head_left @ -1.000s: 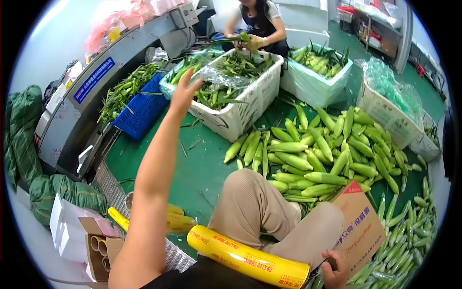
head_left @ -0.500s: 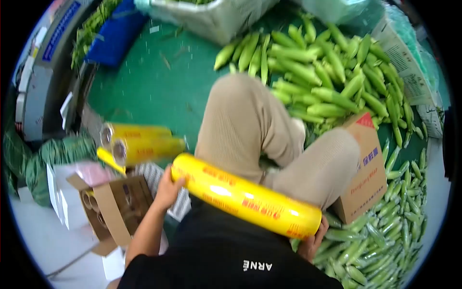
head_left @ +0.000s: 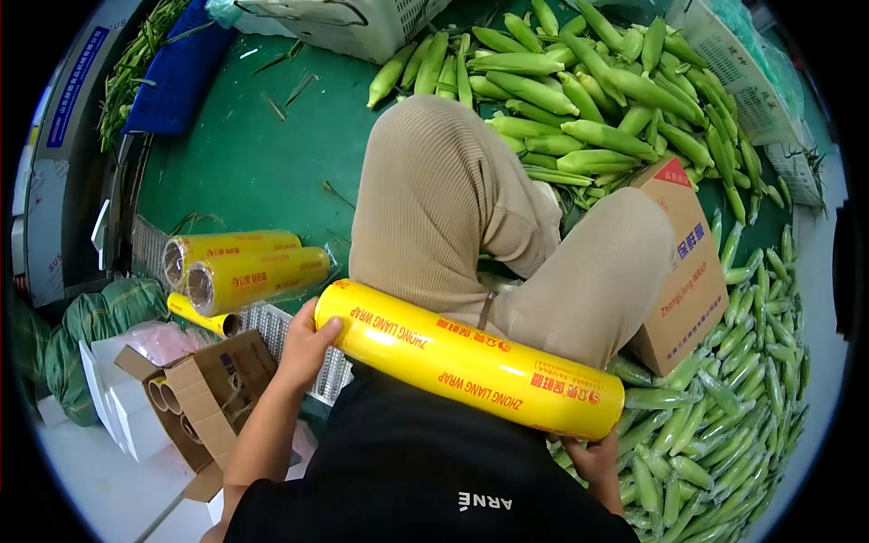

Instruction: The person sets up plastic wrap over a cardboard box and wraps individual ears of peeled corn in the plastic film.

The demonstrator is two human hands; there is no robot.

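A thick yellow roll of cling wrap (head_left: 471, 362), printed with red lettering, lies slanted across my lap. Round its left end my left hand (head_left: 310, 346) is closed, with the thumb on top. My right hand (head_left: 593, 452) grips the underside of the right end, its fingers partly hidden by the roll. Two more yellow cling wrap rolls (head_left: 262, 279) lie on the floor to the left, beside a thinner yellow tube (head_left: 199, 315).
Unwrapped corn (head_left: 588, 109) is heaped ahead right, with wrapped corn (head_left: 724, 425) at right. A cardboard box (head_left: 679, 271) leans by my knee; an open carton (head_left: 213, 398) stands left. A white crate (head_left: 362, 23) and blue crate (head_left: 176, 77) are at the back.
The held roll's right end has shifted slightly right and its lettering has turned into clearer view. Both hands remain on it. The whole view has shifted a little.
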